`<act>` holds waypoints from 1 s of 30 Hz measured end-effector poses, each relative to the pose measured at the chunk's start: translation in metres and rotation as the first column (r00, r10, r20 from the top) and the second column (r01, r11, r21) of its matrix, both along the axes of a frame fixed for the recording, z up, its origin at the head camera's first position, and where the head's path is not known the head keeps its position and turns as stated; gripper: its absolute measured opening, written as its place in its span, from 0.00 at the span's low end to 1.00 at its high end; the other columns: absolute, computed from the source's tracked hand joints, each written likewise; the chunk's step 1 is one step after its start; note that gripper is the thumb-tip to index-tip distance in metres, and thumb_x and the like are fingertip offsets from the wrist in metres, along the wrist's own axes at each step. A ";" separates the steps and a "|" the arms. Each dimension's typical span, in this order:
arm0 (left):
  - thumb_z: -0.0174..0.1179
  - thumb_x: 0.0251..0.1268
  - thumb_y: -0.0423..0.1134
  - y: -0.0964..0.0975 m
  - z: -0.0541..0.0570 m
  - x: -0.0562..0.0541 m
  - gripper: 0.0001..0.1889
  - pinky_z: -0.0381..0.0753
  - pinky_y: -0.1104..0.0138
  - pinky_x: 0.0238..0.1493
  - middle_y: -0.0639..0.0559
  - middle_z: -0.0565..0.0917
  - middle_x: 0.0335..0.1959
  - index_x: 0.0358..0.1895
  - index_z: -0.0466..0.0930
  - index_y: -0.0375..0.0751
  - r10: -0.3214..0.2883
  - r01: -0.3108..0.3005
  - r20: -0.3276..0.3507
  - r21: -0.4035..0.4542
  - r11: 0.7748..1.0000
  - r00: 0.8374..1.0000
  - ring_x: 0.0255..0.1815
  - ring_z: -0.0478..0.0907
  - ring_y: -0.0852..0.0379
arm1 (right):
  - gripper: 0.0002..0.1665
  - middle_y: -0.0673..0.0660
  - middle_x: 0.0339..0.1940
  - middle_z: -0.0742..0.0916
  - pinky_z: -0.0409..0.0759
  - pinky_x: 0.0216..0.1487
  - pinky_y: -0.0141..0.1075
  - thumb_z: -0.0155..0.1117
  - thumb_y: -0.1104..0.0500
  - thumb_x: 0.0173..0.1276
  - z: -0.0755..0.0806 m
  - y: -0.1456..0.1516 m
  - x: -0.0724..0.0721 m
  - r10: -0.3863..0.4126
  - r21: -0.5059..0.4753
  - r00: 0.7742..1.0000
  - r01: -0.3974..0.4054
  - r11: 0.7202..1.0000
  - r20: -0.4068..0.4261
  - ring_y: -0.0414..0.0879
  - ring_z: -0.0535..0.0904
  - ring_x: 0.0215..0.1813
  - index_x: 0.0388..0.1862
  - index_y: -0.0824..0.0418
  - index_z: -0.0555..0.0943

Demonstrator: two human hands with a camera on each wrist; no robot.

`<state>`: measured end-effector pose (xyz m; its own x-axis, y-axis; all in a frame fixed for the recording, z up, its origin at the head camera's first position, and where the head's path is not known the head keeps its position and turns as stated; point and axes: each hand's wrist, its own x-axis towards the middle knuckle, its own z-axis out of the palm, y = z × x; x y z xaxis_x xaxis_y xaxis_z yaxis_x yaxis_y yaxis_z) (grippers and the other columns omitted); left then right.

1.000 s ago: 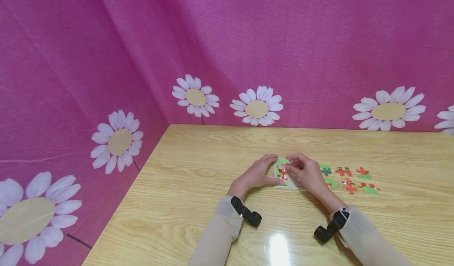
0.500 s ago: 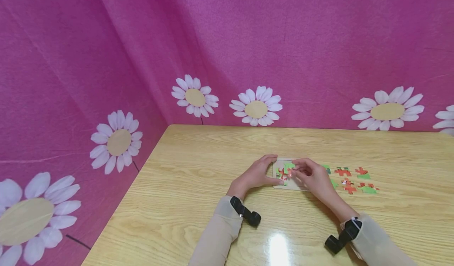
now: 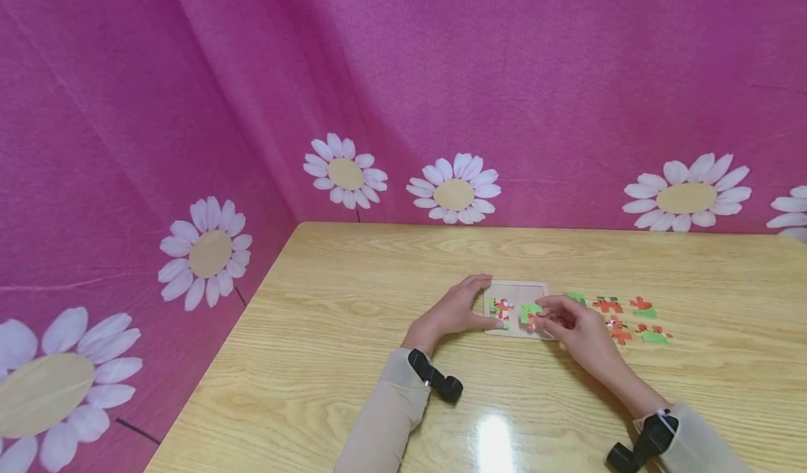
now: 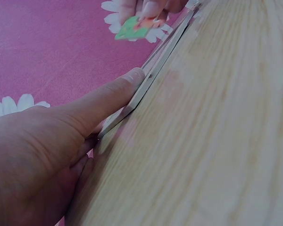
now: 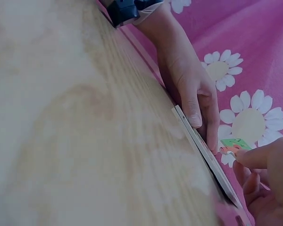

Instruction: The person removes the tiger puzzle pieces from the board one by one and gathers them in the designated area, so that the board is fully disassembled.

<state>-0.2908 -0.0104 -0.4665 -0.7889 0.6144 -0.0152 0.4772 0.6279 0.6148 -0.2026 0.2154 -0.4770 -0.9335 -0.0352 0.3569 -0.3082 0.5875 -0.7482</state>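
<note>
My left hand (image 3: 446, 315) grips the left end of a shallow wooden puzzle tray (image 3: 526, 291), thumb on its near rim and fingers at the far corner. In the left wrist view that thumb (image 4: 125, 84) presses on the tray's edge. Inside the tray's left part lie orange and green puzzle pieces (image 3: 503, 307). My right hand (image 3: 585, 336) pinches a green and orange jigsaw piece (image 3: 529, 312) between thumb and fingers, over the tray's right half. The right wrist view shows this piece (image 5: 237, 144) held above the tray's level.
Several loose pieces lie on the wooden table (image 3: 391, 263) right of the tray, among them an orange one (image 3: 608, 306) and an orange and green one (image 3: 653, 334). My right hand partly covers this group. A pink cloth (image 3: 542, 73) with white flowers hangs behind the table.
My right hand has lifted the jigsaw piece away from the tray's upper left and carried it right and towards me, baring the tray floor there. The left hand keeps its place.
</note>
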 end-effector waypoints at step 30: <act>0.71 0.56 0.53 0.000 -0.003 -0.001 0.46 0.59 0.65 0.79 0.54 0.60 0.78 0.75 0.59 0.44 0.002 -0.002 0.011 0.007 1.000 1.000 0.78 0.58 0.55 | 0.19 0.34 0.30 0.83 0.77 0.29 0.18 0.72 0.72 0.55 -0.011 0.044 0.052 -0.028 0.019 0.994 0.030 0.999 -0.103 0.24 0.77 0.32 0.46 0.62 0.83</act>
